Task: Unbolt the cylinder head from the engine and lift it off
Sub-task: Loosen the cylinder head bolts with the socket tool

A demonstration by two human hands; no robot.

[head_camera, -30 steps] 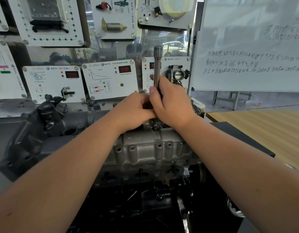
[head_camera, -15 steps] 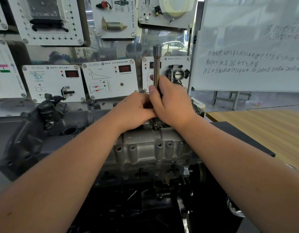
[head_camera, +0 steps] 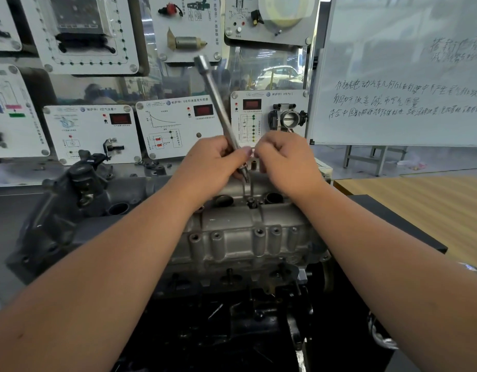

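The grey aluminium cylinder head (head_camera: 240, 237) sits on top of the dark engine block (head_camera: 232, 304) in front of me. My left hand (head_camera: 213, 162) is closed around the lower part of a long steel extension bar (head_camera: 218, 103), which leans up and to the left. A thin bolt shank (head_camera: 247, 191) runs from the bar's lower tip down into a hole on top of the head. My right hand (head_camera: 283, 162) is just right of the bar with curled fingers. A small dark cylindrical piece (head_camera: 253, 165) shows under its fingertips; I cannot tell whether it is held.
Behind the engine stands a wall of white training panels (head_camera: 175, 127) with red displays and a throttle body (head_camera: 288, 119). A whiteboard (head_camera: 398, 76) with handwriting is at the right. A wooden table (head_camera: 425, 208) lies to the right, and a dark housing (head_camera: 71, 200) is bolted on the engine's left end.
The bar stood upright with both hands around it; now it leans to the left in my left hand alone. My right hand has let go and moved slightly right.
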